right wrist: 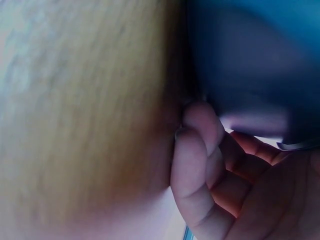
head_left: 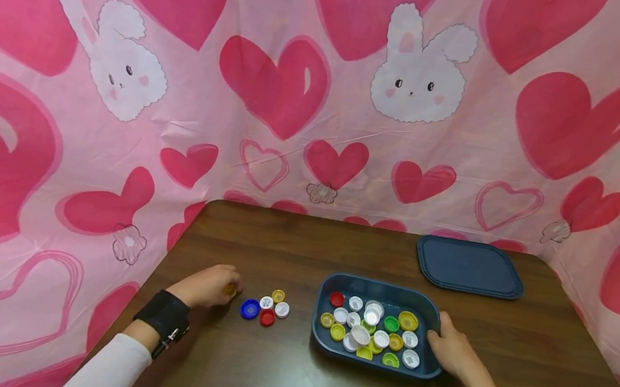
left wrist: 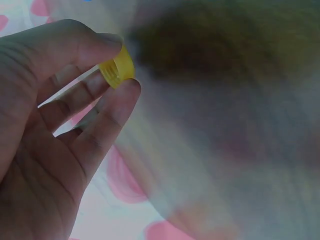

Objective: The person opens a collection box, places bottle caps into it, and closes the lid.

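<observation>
My left hand (head_left: 209, 287) is over the left part of the table, pinching a yellow plastic bottle cap (left wrist: 118, 69) between thumb and fingertips. Just right of that hand lies a small cluster of caps: a blue cap (head_left: 250, 309), a red cap (head_left: 267, 318), a yellow cap (head_left: 278, 296) and two white ones. A dark blue tub (head_left: 398, 297) holds many white, yellow, green and red caps in a loose heap. At its right end my right hand (head_left: 460, 351) grips the rim, thumb on top and the other fingers curled below, as the right wrist view shows.
A flat dark blue lid (head_left: 471, 267) lies at the back right of the brown wooden table (head_left: 270, 370). Behind and to the sides hangs a pink cloth (head_left: 283, 4) with hearts and rabbits, meeting the table's back edge.
</observation>
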Available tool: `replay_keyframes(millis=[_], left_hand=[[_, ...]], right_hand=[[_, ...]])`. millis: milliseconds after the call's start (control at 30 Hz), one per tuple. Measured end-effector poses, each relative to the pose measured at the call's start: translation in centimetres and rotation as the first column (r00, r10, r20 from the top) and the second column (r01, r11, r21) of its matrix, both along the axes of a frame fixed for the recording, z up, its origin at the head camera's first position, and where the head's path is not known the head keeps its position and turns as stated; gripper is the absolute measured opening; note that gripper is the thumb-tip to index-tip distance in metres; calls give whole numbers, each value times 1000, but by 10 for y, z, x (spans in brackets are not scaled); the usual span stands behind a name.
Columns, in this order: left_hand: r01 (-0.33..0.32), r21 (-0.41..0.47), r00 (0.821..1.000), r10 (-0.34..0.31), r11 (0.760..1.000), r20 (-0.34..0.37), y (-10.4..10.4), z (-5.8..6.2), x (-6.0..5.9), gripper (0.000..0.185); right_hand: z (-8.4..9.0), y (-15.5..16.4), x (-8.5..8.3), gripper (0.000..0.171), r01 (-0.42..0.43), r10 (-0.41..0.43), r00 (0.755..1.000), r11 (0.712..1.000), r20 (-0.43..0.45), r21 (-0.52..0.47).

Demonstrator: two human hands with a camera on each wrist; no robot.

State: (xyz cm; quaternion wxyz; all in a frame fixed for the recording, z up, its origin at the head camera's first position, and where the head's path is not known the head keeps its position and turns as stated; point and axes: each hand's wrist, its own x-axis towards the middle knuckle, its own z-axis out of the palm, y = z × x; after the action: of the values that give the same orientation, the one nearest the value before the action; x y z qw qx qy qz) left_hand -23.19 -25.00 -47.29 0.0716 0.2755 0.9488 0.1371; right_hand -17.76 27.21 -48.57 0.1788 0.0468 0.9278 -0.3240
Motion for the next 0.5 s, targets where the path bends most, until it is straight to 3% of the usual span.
replay_keyframes(millis=[300, 500], left_hand=[[21, -26, 1000, -21, 999, -10, 36, 27, -8, 18], [115, -69, 993, -117, 991, -21, 80, 47, -6, 31]], right_hand=[[1, -1, 0, 40, 3, -3, 999, 1000, -34, 1], [0, -2, 1, 40, 9, -10, 1000, 1000, -23, -9]])
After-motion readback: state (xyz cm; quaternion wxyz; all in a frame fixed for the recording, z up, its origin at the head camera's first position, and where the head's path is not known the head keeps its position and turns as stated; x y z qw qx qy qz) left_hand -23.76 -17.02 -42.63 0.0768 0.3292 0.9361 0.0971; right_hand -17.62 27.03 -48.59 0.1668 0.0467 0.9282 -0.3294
